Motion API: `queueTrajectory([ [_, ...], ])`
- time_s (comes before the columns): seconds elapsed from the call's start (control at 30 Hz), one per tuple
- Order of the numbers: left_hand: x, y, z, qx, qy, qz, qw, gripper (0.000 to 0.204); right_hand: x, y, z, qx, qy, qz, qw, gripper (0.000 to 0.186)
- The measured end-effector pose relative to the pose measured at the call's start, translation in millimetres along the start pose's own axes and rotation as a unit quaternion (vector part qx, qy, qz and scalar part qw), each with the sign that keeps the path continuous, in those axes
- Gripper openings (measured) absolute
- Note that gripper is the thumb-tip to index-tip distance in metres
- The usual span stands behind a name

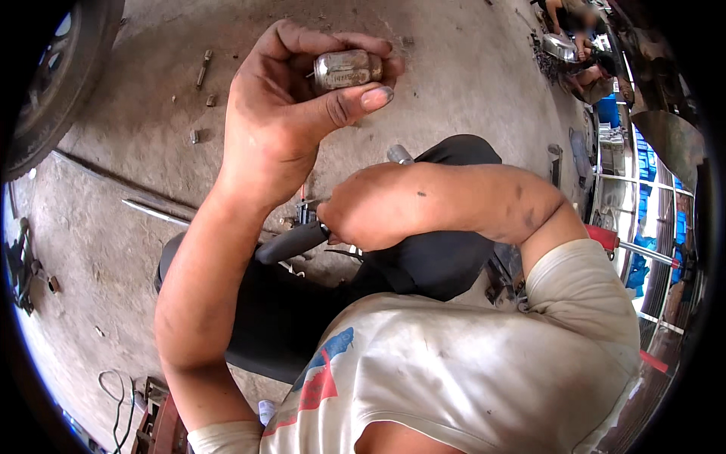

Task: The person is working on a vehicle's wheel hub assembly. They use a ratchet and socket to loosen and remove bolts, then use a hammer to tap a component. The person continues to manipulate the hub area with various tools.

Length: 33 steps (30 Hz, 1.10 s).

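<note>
A short, worn metal cylinder [344, 69], silvery with rust-brown stains, is pinched between the thumb and fingers of my raised left hand [276, 113]. Lower down, above my dark-trousered legs, my right hand [370, 206] is wrapped round a tool with a black grip [291, 242]. A rounded metal end [399, 154] shows beyond the far side of that hand and may belong to the same tool. The back of the hand hides the tool's middle, so its exact kind cannot be made out. The two hands are apart.
A wheel with a black tyre [83, 68] stands at the far left. On the concrete floor lie a bolt-like metal piece [203, 69], small metal parts and a long metal bar [155, 212]. Another person [578, 30] sits at the far right, beyond a white rack [646, 181] with blue items.
</note>
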<state>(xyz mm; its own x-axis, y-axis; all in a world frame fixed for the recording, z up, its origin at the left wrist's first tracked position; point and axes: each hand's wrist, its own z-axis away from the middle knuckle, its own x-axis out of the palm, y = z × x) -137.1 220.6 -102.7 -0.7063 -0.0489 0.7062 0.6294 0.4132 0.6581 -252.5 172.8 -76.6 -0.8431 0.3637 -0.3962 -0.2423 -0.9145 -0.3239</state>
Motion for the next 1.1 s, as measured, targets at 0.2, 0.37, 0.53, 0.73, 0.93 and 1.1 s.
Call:
queueTrajectory([
  [0.2, 1.2, -5.0, 3.9, 0.099, 0.057, -0.15, 0.982, 0.036, 4.1, -0.6, -2.8, -0.003, 0.005, 0.016, 1.0, 0.024],
  [0.37, 9.8, 3.1, 7.0, 0.08, 0.088, -0.142, 0.983, 0.037, -0.1, -3.3, 0.6, -0.009, 0.007, -0.015, 1.0, 0.026],
  [0.53, 12.5, 4.0, 6.9, 0.09, 0.093, -0.108, 0.986, 0.035, 2.1, -2.4, -0.5, -0.007, 0.008, -0.007, 1.0, 0.028],
  [0.73, 8.5, 3.9, 6.2, 0.081, 0.106, -0.125, 0.983, 0.033, 2.1, -3.7, -0.7, -0.01, 0.006, 0.002, 1.0, 0.028],
  [0.93, 10.7, 6.7, 5.9, 0.063, 0.12, -0.127, 0.983, 0.033, 4.3, -2.4, -2.3, -0.011, 0.007, 0.011, 1.0, 0.029],
  [1.1, 7.9, 4.9, 3.9, 0.077, 0.135, -0.143, 0.978, 0.032, 4.1, -2.2, -2.0, -0.008, 0.008, 0.003, 1.0, 0.029],
])
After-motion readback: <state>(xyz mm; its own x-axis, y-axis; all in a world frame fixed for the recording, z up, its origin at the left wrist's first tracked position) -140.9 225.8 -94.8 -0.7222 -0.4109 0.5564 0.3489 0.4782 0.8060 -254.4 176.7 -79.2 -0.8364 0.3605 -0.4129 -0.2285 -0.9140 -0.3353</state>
